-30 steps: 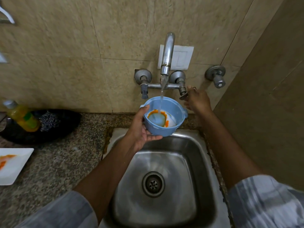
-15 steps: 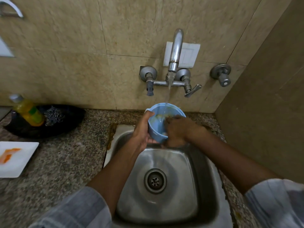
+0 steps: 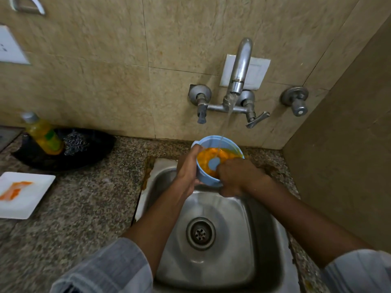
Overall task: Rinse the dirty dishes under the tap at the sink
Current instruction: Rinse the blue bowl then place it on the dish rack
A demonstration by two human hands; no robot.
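My right fingertips are hidden inside the bowl, so I cannot tell how they lie. My right hand reaches over its near rim. My left hand grips the bowl's left side, fingers curled beneath, thumb on the rim. Bowl at centre frame, above the sink, under the tap stream, holding orange water.

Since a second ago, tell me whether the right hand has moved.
Yes. The right hand left the metal tap lever and came down to the blue plastic bowl.
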